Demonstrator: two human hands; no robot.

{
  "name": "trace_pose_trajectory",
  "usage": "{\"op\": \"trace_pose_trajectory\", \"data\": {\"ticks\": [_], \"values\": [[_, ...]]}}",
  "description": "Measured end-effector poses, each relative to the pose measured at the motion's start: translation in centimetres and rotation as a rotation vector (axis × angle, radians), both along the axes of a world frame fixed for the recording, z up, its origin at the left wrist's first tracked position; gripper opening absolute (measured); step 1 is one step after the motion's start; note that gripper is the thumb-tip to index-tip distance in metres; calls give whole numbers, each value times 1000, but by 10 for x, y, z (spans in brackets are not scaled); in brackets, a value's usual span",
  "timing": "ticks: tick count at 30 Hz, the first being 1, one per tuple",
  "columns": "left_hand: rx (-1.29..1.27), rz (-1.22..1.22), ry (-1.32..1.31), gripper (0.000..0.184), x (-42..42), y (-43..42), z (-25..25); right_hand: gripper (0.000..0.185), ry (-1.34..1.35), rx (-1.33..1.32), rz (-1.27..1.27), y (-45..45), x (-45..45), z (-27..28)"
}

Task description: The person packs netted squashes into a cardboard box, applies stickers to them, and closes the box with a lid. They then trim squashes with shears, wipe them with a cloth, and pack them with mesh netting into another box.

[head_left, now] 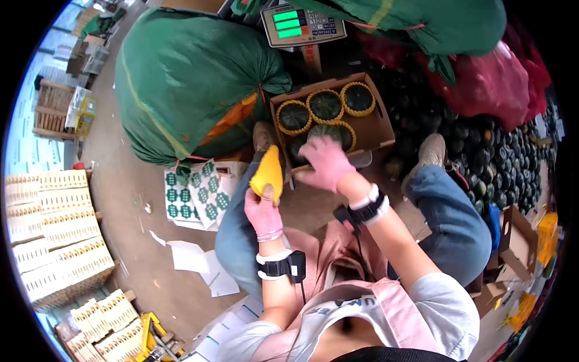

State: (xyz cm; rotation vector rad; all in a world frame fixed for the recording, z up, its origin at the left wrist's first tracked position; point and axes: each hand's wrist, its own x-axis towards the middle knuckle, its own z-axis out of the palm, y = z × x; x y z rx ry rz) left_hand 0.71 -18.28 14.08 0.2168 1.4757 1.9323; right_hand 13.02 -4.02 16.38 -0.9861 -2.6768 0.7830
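My left hand [263,212], in a pink glove, grips a yellow foam net [268,175] above my left knee. Over the near side of an open cardboard box [373,130], my right hand [327,164], also in pink, is slightly blurred, with its fingers apart on or just above a dark green squash. Inside the box, several round green squashes [326,105] sit in yellow foam nets. One squash at the box's near left corner is partly hidden by my right hand.
Green sacks [193,78] stand at left and top, beside a scale [303,25]. Many dark squashes [482,163] cover the floor at right, below a red net sack [482,84]. Sticker sheets [205,190] lie by my left leg. Stacked boxes [60,223] stand far left.
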Motion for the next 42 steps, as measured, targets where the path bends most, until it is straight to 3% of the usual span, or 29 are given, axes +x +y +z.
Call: {"op": "trace_pose_trajectory", "data": {"ticks": [1,2,4,7,10,12,14,17,20,21,22,24,25,27,28,29,31,32,34,35,37,40,42], "values": [[33,-72,9,22,7,-10,6,51,250,-286,85,-18,10,13],[63,-148,14,24,14,-19,11,59,284,-597,103,-38,12,41],[189,-352,-88,31,29,-34,23,55,450,-337,23,-86,11,30],[109,-406,-99,48,45,-46,42,51,478,-480,-122,-111,24,33],[28,-476,-18,65,47,-60,47,42,398,-678,-38,-108,41,32],[57,-562,56,74,49,-66,55,30,656,-1016,-1,-108,48,24],[18,-624,138,78,50,-70,49,32,631,-705,74,-113,63,36],[40,-610,120,75,55,-73,52,32,427,-448,5,-125,63,61],[75,-618,77,72,56,-82,74,30,641,-519,34,-123,62,37],[171,-619,44,45,59,-84,78,27,716,-648,-54,-121,63,36],[65,-634,275,40,53,-87,71,21,645,-616,-228,-122,67,37],[-98,-618,685,27,41,-94,59,23,542,-296,-374,-129,67,44],[-161,-584,863,23,40,-96,60,26,643,-287,-377,-135,63,44],[-169,-461,777,23,56,-90,64,32,846,-263,-381,-143,53,39],[-173,-400,732,24,61,-88,67,31,790,-215,-384,-144,53,36],[-227,-534,671,29,49,-90,53,30,734,-167,-386,-144,54,33],[48,-516,-83,35,55,-91,68,33,552,-109,-287,-138,63,24],[185,-487,-460,38,57,-90,72,31,442,-311,-281,-130,69,20],[171,-549,-514,41,52,-92,66,27,909,-1478,-392,-119,83,14],[187,-627,-469,38,49,-94,69,26,1193,-1843,-120,-122,97,20],[297,-784,-304,39,49,-92,69,27,1186,-1258,159,-124,101,5],[171,-711,90,40,67,-76,79,28,1106,-1315,145,-125,103,-1],[128,-732,213,34,63,-73,63,29,1179,-1646,-70,-130,92,2]]}}
